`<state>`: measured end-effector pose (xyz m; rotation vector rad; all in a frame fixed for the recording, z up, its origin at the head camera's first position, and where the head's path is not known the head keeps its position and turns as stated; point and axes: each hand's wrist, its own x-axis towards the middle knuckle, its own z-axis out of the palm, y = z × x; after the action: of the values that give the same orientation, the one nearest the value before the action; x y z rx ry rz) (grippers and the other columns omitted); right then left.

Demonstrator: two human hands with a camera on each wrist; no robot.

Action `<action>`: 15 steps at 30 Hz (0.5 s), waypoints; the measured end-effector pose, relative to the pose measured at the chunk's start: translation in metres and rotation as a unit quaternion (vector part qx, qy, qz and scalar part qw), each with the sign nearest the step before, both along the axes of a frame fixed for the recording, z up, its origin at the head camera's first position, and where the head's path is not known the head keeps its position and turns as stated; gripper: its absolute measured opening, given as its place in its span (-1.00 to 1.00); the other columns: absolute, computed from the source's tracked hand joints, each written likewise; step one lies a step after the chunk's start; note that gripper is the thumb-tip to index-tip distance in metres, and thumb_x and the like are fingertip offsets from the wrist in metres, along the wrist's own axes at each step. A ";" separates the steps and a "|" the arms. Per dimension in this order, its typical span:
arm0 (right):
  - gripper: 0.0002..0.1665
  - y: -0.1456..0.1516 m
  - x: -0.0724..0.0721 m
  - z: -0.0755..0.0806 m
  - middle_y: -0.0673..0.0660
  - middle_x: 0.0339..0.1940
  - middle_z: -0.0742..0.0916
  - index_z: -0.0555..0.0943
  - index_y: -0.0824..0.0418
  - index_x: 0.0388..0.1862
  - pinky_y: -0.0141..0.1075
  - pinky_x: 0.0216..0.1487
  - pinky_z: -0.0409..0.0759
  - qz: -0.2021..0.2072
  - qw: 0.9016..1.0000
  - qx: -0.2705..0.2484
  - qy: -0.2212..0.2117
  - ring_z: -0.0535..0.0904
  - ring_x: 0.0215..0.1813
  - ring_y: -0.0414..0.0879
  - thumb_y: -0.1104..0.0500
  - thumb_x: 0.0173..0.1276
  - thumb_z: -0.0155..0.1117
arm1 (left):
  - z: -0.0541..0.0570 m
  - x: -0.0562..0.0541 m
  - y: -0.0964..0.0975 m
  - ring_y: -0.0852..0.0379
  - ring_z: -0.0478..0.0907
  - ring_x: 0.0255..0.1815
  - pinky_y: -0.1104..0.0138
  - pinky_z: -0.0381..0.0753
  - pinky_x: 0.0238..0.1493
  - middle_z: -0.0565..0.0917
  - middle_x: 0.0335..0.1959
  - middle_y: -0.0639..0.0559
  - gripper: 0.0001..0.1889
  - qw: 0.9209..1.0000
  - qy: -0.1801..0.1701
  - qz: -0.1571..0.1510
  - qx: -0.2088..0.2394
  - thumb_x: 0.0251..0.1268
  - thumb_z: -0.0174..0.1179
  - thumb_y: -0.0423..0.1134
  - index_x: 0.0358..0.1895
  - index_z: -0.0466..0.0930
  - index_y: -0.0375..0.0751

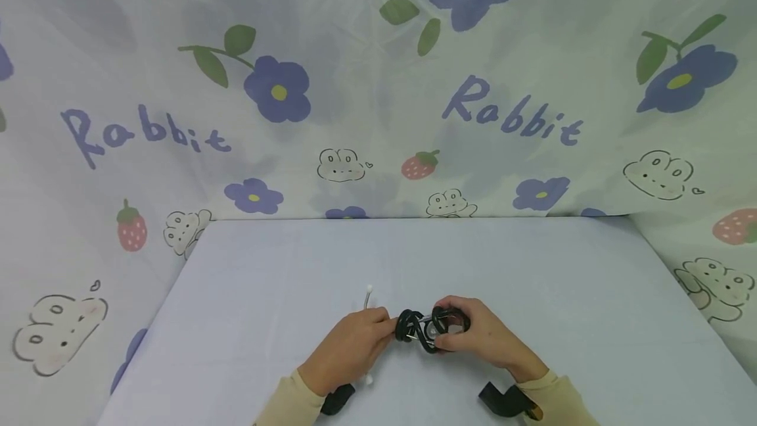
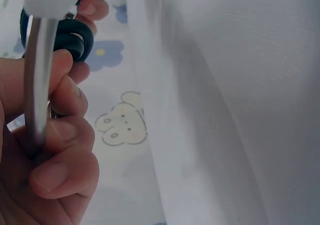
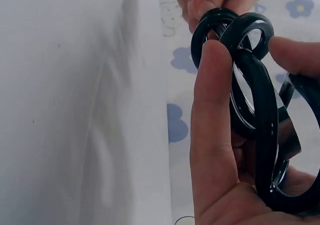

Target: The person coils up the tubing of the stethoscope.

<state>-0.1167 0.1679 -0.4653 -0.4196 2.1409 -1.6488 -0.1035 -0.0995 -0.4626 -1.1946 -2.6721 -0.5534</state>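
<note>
Between the two hands is a stethoscope (image 1: pixel 407 325) with its dark green tubing coiled into loops. My left hand (image 1: pixel 353 345) grips its metal ear tubes; one ear tube (image 2: pixel 40 80) crosses the curled fingers in the left wrist view. White ear tips (image 1: pixel 370 288) stick out beyond and in front of that hand. My right hand (image 1: pixel 487 334) holds the other end of the coil, thumb on one side and fingers on the other. In the right wrist view, the tubing (image 3: pixel 265 120) runs along the index finger, and shiny metal shows among the loops.
A white table (image 1: pixel 284 275) lies under both hands. Behind it and along its sides hangs a curtain (image 1: pixel 367 97) printed with flowers, rabbits and strawberries. Black straps (image 1: pixel 505 401) sit at both wrists, beside pale yellow sleeves (image 1: pixel 291 405).
</note>
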 end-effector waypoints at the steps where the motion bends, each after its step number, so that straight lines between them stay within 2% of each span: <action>1: -0.32 0.000 0.000 0.000 0.25 0.01 0.69 0.51 0.50 0.20 -0.32 -0.06 0.61 -0.003 1.000 -0.007 -0.006 0.66 0.04 0.04 0.25 0.12 0.48 | 0.000 0.000 0.000 0.35 0.33 -0.40 0.47 0.45 -0.34 0.49 -0.37 0.22 -0.86 1.000 0.000 0.001 0.000 0.39 0.29 -0.28 -0.06 0.72 -0.08; 7: -0.26 0.000 0.002 -0.002 0.34 -0.04 0.72 0.40 0.58 0.31 -0.21 -0.15 0.70 -0.014 0.994 -0.091 -0.059 0.72 -0.15 0.07 0.34 0.18 0.43 | 0.000 -0.001 -0.001 0.35 0.34 -0.41 0.44 0.47 -0.34 0.51 -0.37 0.21 -0.88 1.000 -0.005 0.009 0.003 0.38 0.30 -0.30 -0.09 0.72 -0.07; 10: -0.26 0.000 0.002 -0.002 0.33 -0.03 0.72 0.41 0.57 0.31 -0.17 -0.14 0.71 -0.012 0.992 -0.112 -0.063 0.72 -0.13 0.06 0.36 0.17 0.44 | 0.001 -0.001 -0.001 0.36 0.35 -0.41 0.45 0.48 -0.34 0.52 -0.36 0.22 -0.89 1.000 -0.015 0.012 0.006 0.38 0.29 -0.29 -0.10 0.72 -0.06; 15: -0.25 0.000 0.001 -0.004 0.29 -0.01 0.72 0.43 0.56 0.30 -0.19 -0.09 0.69 0.002 0.993 -0.113 -0.046 0.67 -0.04 0.04 0.33 0.14 0.47 | 0.002 0.000 -0.002 0.36 0.35 -0.41 0.45 0.48 -0.33 0.51 -0.37 0.23 -0.88 1.000 -0.021 0.017 0.002 0.39 0.29 -0.28 -0.08 0.72 -0.04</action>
<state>-0.1162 0.1675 -0.4689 -0.4049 1.8940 -1.8778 -0.1040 -0.1020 -0.4606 -1.1483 -2.7190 -0.5834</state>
